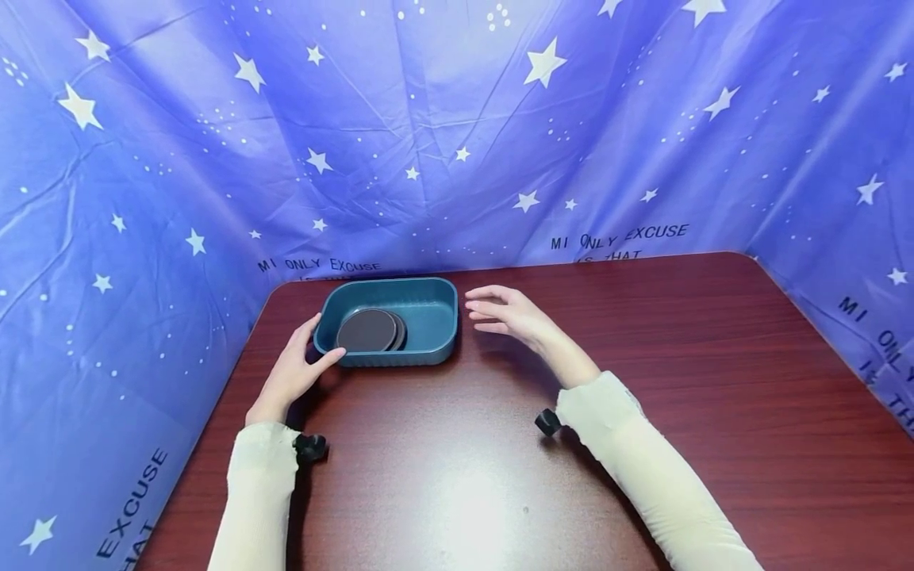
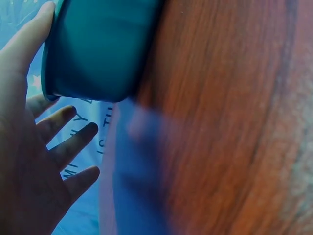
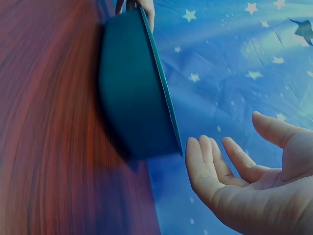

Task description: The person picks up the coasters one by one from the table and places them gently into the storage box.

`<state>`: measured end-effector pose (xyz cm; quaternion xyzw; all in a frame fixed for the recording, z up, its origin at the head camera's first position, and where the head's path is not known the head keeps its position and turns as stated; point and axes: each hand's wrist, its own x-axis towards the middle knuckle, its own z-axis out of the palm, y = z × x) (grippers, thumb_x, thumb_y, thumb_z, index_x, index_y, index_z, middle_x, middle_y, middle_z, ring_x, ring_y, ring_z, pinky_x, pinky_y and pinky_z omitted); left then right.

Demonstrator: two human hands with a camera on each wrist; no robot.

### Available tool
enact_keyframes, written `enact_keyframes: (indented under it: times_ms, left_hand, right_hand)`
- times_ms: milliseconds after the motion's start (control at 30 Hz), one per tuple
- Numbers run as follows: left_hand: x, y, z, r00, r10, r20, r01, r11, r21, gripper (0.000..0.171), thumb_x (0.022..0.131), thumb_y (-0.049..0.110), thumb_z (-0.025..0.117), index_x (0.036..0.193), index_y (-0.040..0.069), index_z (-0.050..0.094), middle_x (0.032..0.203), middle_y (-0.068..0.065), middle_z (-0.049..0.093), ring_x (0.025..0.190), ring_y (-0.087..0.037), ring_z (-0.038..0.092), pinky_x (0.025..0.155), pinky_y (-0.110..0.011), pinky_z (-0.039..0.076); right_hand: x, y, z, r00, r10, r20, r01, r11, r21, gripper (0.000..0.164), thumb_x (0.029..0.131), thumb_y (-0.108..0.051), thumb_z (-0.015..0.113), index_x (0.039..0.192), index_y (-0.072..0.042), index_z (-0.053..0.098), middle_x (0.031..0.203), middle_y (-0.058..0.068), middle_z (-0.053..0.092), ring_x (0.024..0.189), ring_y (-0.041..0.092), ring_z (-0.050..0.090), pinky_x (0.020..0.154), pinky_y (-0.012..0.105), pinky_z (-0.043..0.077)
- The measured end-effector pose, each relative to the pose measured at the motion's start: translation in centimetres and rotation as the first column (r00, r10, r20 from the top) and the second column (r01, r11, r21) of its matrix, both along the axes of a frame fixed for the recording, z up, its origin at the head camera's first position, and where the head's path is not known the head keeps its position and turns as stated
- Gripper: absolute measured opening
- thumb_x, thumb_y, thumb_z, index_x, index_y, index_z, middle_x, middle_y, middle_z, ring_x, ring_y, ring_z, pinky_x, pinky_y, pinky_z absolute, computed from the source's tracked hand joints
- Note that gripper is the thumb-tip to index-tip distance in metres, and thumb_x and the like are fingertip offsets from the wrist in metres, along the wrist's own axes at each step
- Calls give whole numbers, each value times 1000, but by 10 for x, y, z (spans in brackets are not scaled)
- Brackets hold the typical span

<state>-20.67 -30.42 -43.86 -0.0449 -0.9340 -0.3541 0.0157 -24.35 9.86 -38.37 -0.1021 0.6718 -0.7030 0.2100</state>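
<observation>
A teal plastic basin [image 1: 435, 349], oblong with rounded corners, stands on the table near its back left. Inside, towards its left end, lies a dark round flat-topped thing [image 1: 367, 331] with a second dark round edge showing beside it; its kind is not clear. My left hand [image 1: 291, 373] is at the basin's front left corner, thumb at the front rim and fingers along the left side. In the left wrist view its other fingers [image 2: 80, 139] are spread and fairly straight. My right hand [image 1: 510, 317] hovers just right of the basin, apart from it, fingers loosely bent, holding nothing.
The dark red wooden table [image 1: 685, 373] spreads to the right and front of the basin. A blue curtain [image 1: 428, 159] with white stars and lettering hangs behind and at both sides, close to the table's edges. Black straps sit at both wrists.
</observation>
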Motion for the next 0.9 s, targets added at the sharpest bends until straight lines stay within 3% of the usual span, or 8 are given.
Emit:
enact_keyframes:
  times_ms: [133, 300, 533, 700, 900]
  left_hand:
    - [-2, 0, 3, 1000, -13, -1, 13, 1000, 10, 90, 92, 48, 68, 160, 12, 20, 163, -18, 24, 148, -40, 29, 119, -62, 27]
    - [-1, -1, 5, 1000, -22, -1, 22, 1000, 6, 89, 93, 46, 67, 159, 8, 21, 164, -20, 21, 150, -41, 26, 119, -61, 27]
    - [-1, 1, 9, 1000, -14, -24, 13, 1000, -27, 89, 94, 46, 65, 159, 4, 21, 165, -21, 19, 149, -43, 25, 119, -63, 26]
    - [-3, 4, 12, 998, -18, -58, 15, 998, -58, 87, 94, 47, 64, 159, 7, 22, 165, -19, 19, 151, -42, 20, 118, -66, 22]
    - [-5, 9, 18, 995, -26, -99, 18, 997, -78, 84, 94, 45, 64, 158, 8, 24, 165, -19, 21, 151, -43, 18, 118, -68, 18]
  right_hand:
    - [0, 25, -1, 1000, -27, -12, 27, 1000, 10, 47, 103, -10, 51, 145, 8, 41, 145, 30, 46, 102, 9, 63, 105, 41, 51]
    - [-2, 56, -4, 998, -65, -24, 66, 998, 21, 49, 103, -11, 52, 146, 8, 39, 138, 22, 53, 101, 6, 65, 101, 36, 54]
    - [1, 97, -2, 993, -103, -64, 104, 994, 19, 54, 103, -13, 53, 146, 13, 34, 109, -10, 65, 99, 3, 67, 97, 29, 56]
    - [7, 123, 1, 988, -136, -79, 137, 991, 4, 51, 102, -12, 55, 143, 13, 37, 105, -15, 68, 97, 1, 68, 92, 24, 57]
    - [12, 147, 5, 978, -192, -79, 188, 981, -49, 34, 100, -8, 58, 131, 2, 50, 102, -14, 71, 95, 1, 69, 88, 21, 58]
